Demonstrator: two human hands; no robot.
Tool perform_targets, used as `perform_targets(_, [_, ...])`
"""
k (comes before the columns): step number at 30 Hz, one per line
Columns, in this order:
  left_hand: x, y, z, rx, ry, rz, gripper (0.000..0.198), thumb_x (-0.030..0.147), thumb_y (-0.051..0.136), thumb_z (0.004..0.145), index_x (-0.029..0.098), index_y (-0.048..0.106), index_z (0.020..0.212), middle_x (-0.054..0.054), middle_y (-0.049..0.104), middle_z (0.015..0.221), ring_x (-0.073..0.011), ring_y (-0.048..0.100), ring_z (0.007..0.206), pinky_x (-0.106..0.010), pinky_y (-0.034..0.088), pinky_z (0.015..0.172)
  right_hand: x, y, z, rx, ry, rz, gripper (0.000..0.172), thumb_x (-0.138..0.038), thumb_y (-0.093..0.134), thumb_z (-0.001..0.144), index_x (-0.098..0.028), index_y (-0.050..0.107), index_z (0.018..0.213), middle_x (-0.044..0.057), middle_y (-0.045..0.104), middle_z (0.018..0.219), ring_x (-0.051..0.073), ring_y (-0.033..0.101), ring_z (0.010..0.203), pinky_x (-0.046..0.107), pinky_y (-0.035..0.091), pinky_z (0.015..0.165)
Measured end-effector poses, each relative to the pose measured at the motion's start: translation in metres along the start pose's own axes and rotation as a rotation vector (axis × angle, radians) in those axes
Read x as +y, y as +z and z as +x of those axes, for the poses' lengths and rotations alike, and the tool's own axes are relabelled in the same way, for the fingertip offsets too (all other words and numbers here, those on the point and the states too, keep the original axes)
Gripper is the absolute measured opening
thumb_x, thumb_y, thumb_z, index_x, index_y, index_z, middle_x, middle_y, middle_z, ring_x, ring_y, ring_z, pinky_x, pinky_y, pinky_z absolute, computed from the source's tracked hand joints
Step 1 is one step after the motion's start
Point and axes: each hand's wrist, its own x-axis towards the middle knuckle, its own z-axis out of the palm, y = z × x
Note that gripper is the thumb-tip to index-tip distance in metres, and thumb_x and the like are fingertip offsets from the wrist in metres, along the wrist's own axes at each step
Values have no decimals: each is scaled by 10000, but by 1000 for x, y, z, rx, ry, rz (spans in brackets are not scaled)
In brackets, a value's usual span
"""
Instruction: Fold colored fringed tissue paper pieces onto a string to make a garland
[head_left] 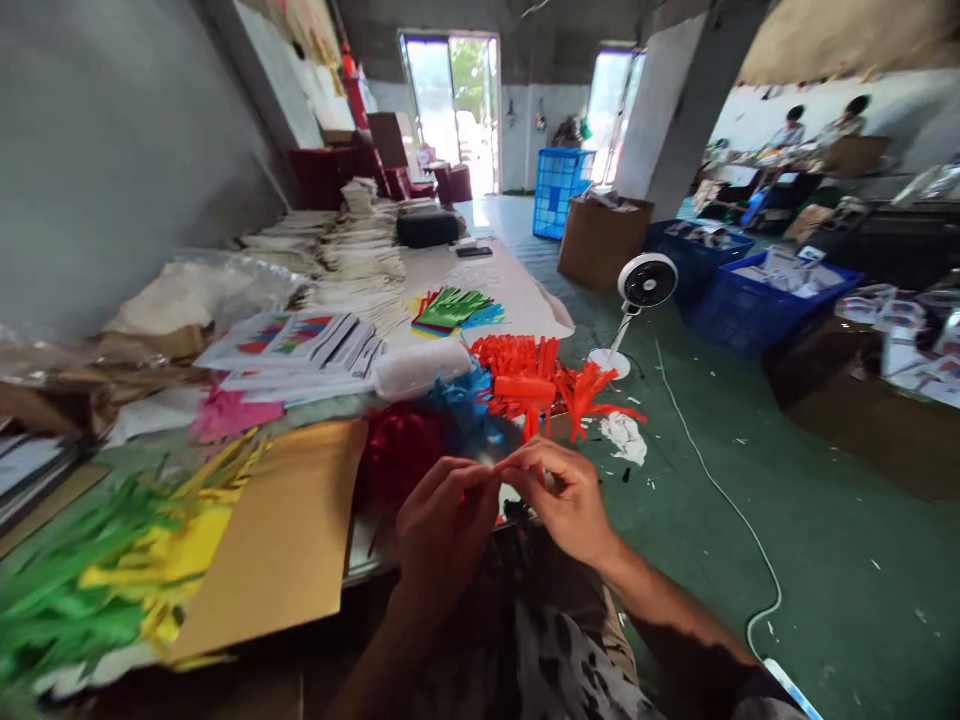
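My left hand (446,525) and my right hand (566,495) meet fingertip to fingertip over the front edge of the table. Both are closed in a pinch on a small piece of red tissue paper (477,491), mostly hidden by the fingers. Just left of my left hand lies a dark red tissue bundle (401,445). Beyond the fingers are blue tissue fringes (469,400) and a heap of orange-red fringed tissue (525,385). A tan cardboard sheet (289,525) lies to the left, partly over yellow fringes (199,540).
Green fringes (75,560) lie at far left. Printed sheets (292,340), a clear plastic roll (420,368) and fanned coloured strips (454,310) are further back. On the floor at right stand a white fan (647,280), a cable (712,475) and blue crates (765,300). People sit far off.
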Motion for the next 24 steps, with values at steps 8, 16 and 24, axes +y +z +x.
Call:
perform_targets(8, [-5,10,-8,-137,-301,-321,157,281,791,879,224,754,1021,-20,758,934,-147,711,822,-209,551,680,4,-4,-6,93,179,72,219,-396,658,1003,-231,680,862,-18,604,770,132,534,683,278,431,647])
perform_targets(16, [-4,3,-5,-83,-293,-264,91,258,750,922,197,756,854,9,736,773,-109,644,688,-208,478,642,8,-10,0,0,226,127,143,-387,704,977,-254,753,954,-5,680,859,137,582,719,290,464,682])
perform_targets(24, [-7,8,-7,-104,-308,-326,96,263,716,945,193,738,883,9,715,789,-87,615,653,-182,443,574,4,-20,1,-49,105,-21,139,-338,642,1022,-251,709,937,-16,657,865,130,582,791,264,451,727])
